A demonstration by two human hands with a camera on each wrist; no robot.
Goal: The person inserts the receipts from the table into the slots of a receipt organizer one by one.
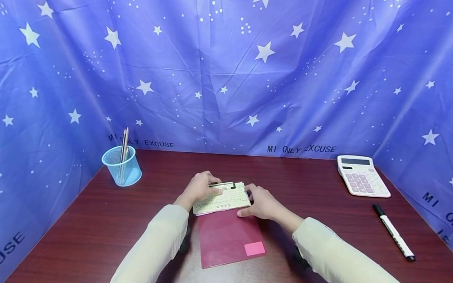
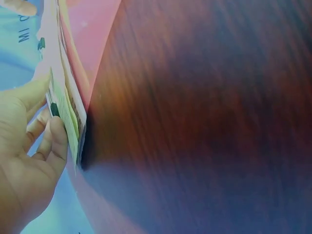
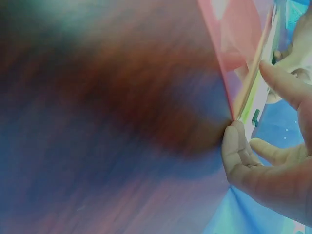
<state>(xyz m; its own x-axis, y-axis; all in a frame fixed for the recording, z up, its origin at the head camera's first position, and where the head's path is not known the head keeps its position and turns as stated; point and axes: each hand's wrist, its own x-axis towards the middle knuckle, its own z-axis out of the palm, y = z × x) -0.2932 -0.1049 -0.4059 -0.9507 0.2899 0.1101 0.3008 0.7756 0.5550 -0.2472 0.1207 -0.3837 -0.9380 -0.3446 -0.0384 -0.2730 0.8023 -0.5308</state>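
A stack of pale yellow printed slips (image 1: 224, 202) lies across the upper part of a dark red folder (image 1: 227, 237) with a pink label. A thin fastener bar with black end pieces (image 1: 233, 186) runs along the far edge of the slips. My left hand (image 1: 200, 189) grips the stack's far left part, thumb on top; in the left wrist view its fingers (image 2: 53, 141) curl by the fastener. At the right edge, my right hand (image 1: 263, 203) holds the stack, thumb toward the red folder, and its fingers (image 3: 239, 151) touch the corner.
A light blue mesh pen cup (image 1: 129, 175) with several pencils stands at the back left. A white calculator (image 1: 364, 175) sits at the back right, with a black-and-white marker (image 1: 393, 232) nearer. Blue star-patterned cloth (image 1: 229, 75) hangs around the dark wooden table (image 1: 107, 233).
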